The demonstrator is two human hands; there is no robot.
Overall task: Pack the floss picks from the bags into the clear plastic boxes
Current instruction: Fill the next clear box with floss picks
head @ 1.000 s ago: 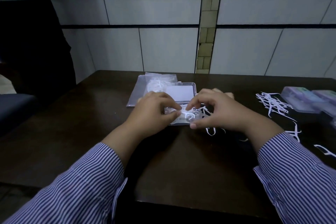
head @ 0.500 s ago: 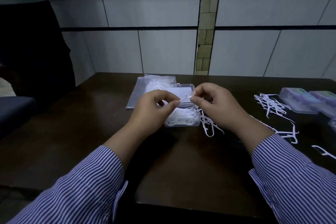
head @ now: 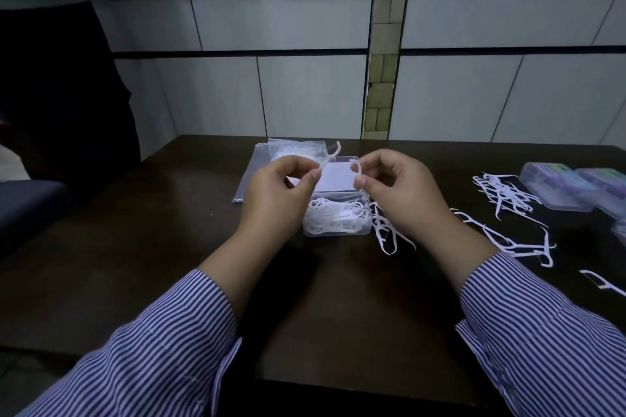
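An open clear plastic box (head: 333, 232) sits mid-table, its near half filled with white floss picks (head: 335, 215) and its raised lid (head: 335, 176) behind. My left hand (head: 281, 195) pinches a white floss pick (head: 330, 156) that points up and away. My right hand (head: 399, 191) pinches another floss pick (head: 355, 167) by its looped end. Both hands hover just above the box, a little apart. A clear bag (head: 291, 149) with floss picks lies behind the box.
Loose floss picks (head: 386, 230) lie right of the box, with more (head: 504, 193) scattered farther right. Closed boxes (head: 555, 184) with purple-green labels stand at the right edge. A flat clear bag (head: 245, 179) lies left of the box. A tiled wall backs the dark table (head: 169, 247).
Both hands rose from the box and drew apart. One second ago they pressed down on the picks in the box; now each pinches a separate pick above it.
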